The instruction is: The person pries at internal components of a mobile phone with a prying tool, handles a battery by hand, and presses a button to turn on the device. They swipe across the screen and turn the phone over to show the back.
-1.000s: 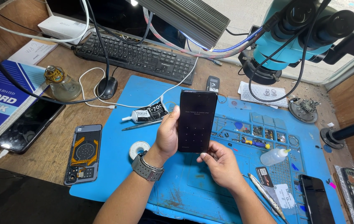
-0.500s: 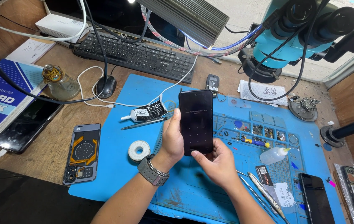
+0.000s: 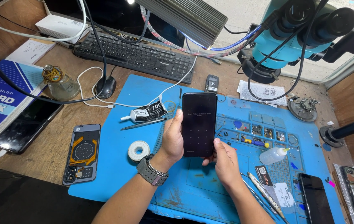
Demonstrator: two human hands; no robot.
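Note:
A black smartphone (image 3: 199,123) with its dark screen showing a faint dot grid is held upright above the blue work mat (image 3: 114,166). My left hand (image 3: 172,139) grips its left edge, a grey watch on that wrist. My right hand (image 3: 225,159) supports the phone's lower right corner, thumb on the edge. A roll of white tape (image 3: 138,150) and a black tube of glue (image 3: 144,113) lie on the mat left of my hands.
An opened phone back (image 3: 82,153) lies at the mat's left edge, another phone (image 3: 26,124) on the wooden desk. Keyboard (image 3: 136,56) and mouse (image 3: 105,86) sit behind. A teal microscope (image 3: 297,31) stands back right. Tweezers (image 3: 264,198), a small bottle (image 3: 273,155) and more phones (image 3: 316,203) lie right.
The phone and both hands have shifted slightly; the right hand's thumb has come up onto the phone's lower right edge. Nothing else on the desk moved.

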